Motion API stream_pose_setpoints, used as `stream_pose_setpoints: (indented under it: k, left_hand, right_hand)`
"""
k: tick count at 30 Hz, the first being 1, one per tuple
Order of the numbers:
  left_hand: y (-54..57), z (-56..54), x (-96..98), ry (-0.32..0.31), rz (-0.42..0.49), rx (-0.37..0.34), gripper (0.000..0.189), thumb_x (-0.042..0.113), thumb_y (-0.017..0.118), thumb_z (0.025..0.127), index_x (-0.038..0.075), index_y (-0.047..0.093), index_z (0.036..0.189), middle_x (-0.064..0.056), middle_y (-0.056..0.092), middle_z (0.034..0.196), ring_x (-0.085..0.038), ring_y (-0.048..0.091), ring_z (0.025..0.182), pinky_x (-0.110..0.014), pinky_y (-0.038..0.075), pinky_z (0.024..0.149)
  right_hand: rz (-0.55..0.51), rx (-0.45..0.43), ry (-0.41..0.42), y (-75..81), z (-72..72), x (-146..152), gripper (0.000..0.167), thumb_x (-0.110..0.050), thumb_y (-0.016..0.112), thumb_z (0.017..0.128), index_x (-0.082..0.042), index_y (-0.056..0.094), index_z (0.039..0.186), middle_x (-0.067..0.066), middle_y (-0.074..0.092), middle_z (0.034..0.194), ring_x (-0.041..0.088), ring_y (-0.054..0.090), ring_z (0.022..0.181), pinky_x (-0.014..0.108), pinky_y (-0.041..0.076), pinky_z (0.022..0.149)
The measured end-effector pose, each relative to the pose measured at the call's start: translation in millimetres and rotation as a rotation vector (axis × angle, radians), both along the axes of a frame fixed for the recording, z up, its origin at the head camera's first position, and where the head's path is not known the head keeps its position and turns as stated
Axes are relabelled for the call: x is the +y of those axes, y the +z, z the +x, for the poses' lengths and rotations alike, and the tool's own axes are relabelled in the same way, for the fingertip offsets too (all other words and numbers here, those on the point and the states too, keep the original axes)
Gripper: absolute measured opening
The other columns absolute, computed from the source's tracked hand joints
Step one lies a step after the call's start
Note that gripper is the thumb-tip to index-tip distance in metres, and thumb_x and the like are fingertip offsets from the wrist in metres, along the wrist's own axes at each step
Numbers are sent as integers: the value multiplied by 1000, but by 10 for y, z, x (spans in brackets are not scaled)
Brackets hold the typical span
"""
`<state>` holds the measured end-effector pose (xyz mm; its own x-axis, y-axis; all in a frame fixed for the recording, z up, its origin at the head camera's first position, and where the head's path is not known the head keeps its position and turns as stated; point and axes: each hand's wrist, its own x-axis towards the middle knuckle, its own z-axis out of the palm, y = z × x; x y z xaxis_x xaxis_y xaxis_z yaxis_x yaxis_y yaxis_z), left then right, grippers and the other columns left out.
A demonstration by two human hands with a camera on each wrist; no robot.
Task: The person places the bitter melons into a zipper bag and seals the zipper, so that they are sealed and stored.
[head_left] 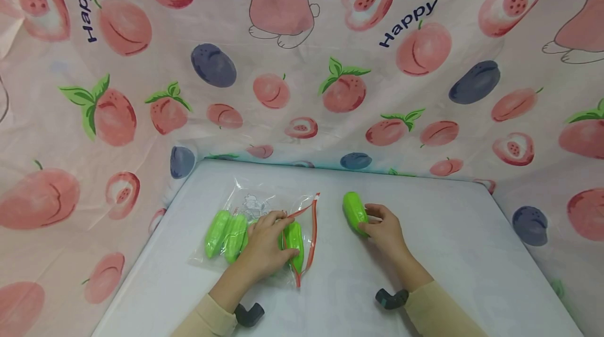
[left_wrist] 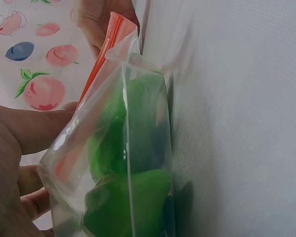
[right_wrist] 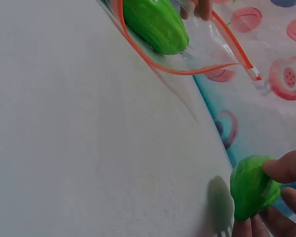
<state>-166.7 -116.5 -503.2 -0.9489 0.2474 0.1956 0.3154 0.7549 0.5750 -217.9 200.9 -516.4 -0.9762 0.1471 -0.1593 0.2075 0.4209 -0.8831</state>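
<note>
- Fruit-printed cloth (head_left: 302,64) hangs behind and at both sides of a white worktop (head_left: 424,206), with the word "Happy" on it.
- Left hand (head_left: 266,245): lies over the clear bag (head_left: 308,232), thumb and fingers apart; the fingers curl at the upper edge of its mouth and hold the film up.
- Right hand (head_left: 389,232): grips a loose gourd (head_left: 355,211), bright green and ridged, with the thumb on one side and the fingers on the other, closed only as far as its thickness.
- Loose gourd: outside the bag, to the right of its mouth and well apart from the left hand; it tilts, its far end leaning left. Whether it touches the worktop, I cannot tell.
- Bag: lies left of the right hand, its orange-red rim (head_left: 314,221) parted and facing right.
- Bagged gourds (head_left: 217,234): at least four, side by side; some lie left of the left hand, one is partly hidden under it.
- End gourd (head_left: 294,245): just inside the mouth, beside the left thumb.
- Both arms wear beige sleeves (head_left: 439,305); a dark bent piece (head_left: 391,299) shows beside the right wrist.
</note>
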Motion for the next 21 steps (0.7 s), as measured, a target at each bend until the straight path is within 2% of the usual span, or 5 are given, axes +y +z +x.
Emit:
stream_pose_setpoints:
  k: [9, 15, 21]
  left_hand:
    - [7, 0, 2, 1, -2, -3, 79, 32, 98, 77, 16, 66, 147, -6, 57, 155, -32, 50, 147, -62, 35, 115]
    - [12, 0, 4, -2, 0, -9, 79, 32, 98, 77, 16, 66, 147, -5, 57, 155, -32, 50, 148, -62, 35, 115]
    - [9, 1, 5, -4, -6, 9, 78, 32, 99, 76, 14, 67, 146, -6, 58, 153, -33, 52, 145, -62, 37, 113]
  right_hand:
    - [-2, -25, 34, 49, 67, -70, 56, -9, 81, 92, -9, 62, 145, 20, 62, 148, 34, 68, 125, 32, 63, 89]
    - [-26, -29, 58, 82, 127, -106, 54, -7, 82, 91, -7, 64, 142, 21, 63, 145, 34, 69, 124, 32, 63, 88]
    - [-39, -33, 68, 99, 169, -131, 52, -6, 82, 91, -9, 66, 140, 17, 65, 143, 31, 70, 121, 30, 63, 85]
